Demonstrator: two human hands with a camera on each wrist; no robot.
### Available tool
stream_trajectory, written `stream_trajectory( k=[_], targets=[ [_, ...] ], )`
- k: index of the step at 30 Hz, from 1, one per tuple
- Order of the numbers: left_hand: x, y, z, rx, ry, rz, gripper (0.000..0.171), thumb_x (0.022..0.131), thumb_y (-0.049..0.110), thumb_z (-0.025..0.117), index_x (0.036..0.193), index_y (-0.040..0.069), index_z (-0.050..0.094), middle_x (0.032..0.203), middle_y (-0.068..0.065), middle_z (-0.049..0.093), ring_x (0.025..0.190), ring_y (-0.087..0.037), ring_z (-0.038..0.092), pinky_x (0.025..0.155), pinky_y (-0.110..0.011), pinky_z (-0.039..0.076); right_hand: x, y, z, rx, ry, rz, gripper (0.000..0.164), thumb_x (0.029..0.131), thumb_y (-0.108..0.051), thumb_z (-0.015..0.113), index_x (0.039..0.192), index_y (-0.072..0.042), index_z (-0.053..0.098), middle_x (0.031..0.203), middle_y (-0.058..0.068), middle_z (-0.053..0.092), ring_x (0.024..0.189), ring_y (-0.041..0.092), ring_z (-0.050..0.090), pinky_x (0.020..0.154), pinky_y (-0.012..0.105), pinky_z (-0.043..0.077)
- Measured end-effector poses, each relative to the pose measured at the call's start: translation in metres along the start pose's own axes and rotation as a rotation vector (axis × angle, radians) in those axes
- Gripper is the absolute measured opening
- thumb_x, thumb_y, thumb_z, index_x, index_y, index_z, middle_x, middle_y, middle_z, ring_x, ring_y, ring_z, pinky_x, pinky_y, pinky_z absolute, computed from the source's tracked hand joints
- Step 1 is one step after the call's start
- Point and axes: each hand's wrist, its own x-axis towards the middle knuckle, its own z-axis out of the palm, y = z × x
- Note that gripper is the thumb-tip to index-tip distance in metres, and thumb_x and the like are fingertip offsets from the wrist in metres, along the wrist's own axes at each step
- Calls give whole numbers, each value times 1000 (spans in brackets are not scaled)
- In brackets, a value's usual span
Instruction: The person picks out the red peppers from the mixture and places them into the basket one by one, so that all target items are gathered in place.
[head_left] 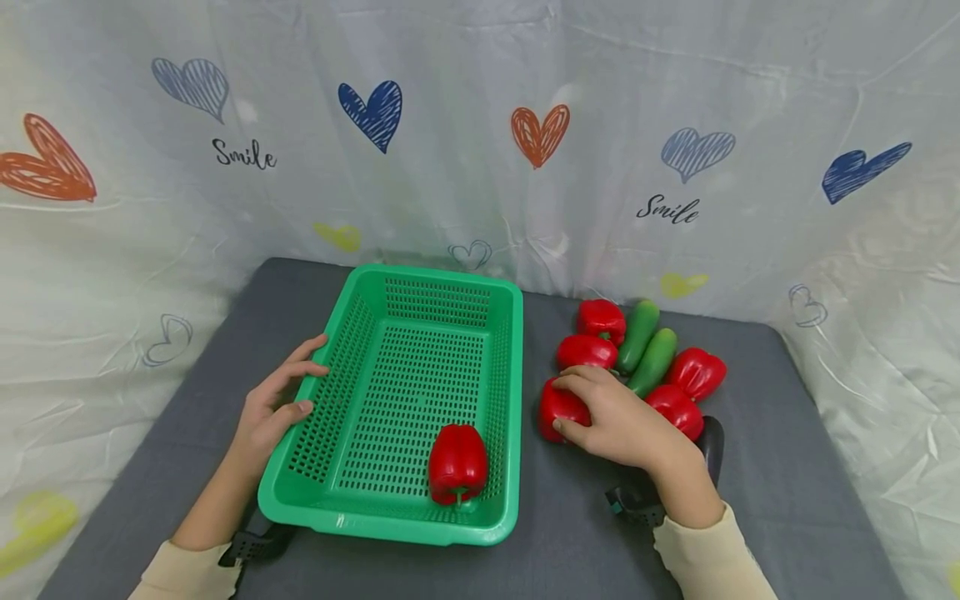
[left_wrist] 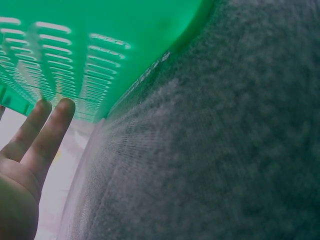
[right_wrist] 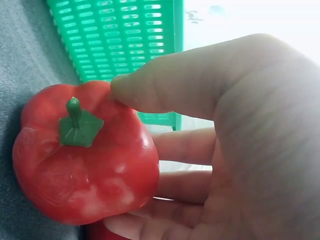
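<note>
A: State the condition of the right hand.
B: The thumb and fingers of the right hand (head_left: 626,421) are clamped on opposite sides of a red pepper (head_left: 560,407). Whether the pepper bears on the table (head_left: 577,542) or is lifted, I cannot tell.

A: What lies nearest those fingers?
B: A second pepper (head_left: 587,353) lies just beyond them, with a third pepper (head_left: 600,317) behind it. Two cucumbers (head_left: 654,362) lie beyond and to the right; a pair of peppers (head_left: 697,373) lies right of the hand.

A: And leftward?
B: The green basket (head_left: 514,375) stands near the fingertips. A loaded pepper (head_left: 458,462) lies inside, in the near corner on the fingers' side. On the opposite rim rests the left hand (head_left: 266,412), fingers apart and nearly straight.

A: Farthest out?
B: A patterned curtain (head_left: 465,167) hangs beyond both hands.

A: Identify the current step.
B: In my judgement, pick-up, as part of loading the basket.

A: Requirement for the next move?
B: Probably: lift clear of the rim, carry left, lower beside the loaded pepper. Brace the basket with the left hand.
</note>
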Motion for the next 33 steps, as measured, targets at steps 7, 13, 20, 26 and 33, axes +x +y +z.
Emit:
stream_trajectory(
  k=[7, 13, 20, 26, 33],
  targets=[
    [1, 0, 0, -4, -1, -4, 41, 88, -23, 45, 127, -21, 60, 168, -23, 45, 160, -26, 38, 122, -28, 33, 0, 2, 0, 52, -18, 24, 52, 88, -26, 87, 134, -13, 66, 125, -1, 67, 117, 21, 61, 97, 48, 59],
    [1, 0, -1, 4, -10, 13, 41, 88, -24, 44, 126, -22, 59, 167, -23, 45, 160, -26, 36, 122, -28, 33, 0, 4, 1, 106, -55, 60, 51, 87, -28, 88, 130, -17, 64, 118, -5, 67, 108, 16, 63, 92, 44, 59],
    [2, 1, 0, 5, -12, 11, 41, 88, -24, 45, 126, -22, 59, 167, -24, 45, 160, -26, 37, 122, -28, 33, 0, 9, 2, 156, -75, 89, 57, 86, -30, 88, 135, -15, 61, 120, -4, 66, 107, 17, 64, 91, 42, 59],
    [2, 1, 0, 0, -15, 18, 42, 88, -25, 44, 127, -22, 59, 167, -24, 45, 160, -26, 37, 122, -28, 33, 0, 11, 2, 162, -99, 127, 72, 89, -33, 84, 150, -7, 57, 134, 3, 65, 120, 24, 62, 98, 50, 59],
    [2, 1, 0, -1, -12, 13, 42, 88, -25, 44, 127, -22, 59, 167, -24, 45, 159, -26, 38, 121, -28, 34, 1, 13, 3, 168, -106, 125, 70, 90, -33, 83, 149, -5, 57, 135, 5, 64, 122, 25, 61, 99, 50, 58]
  ],
)
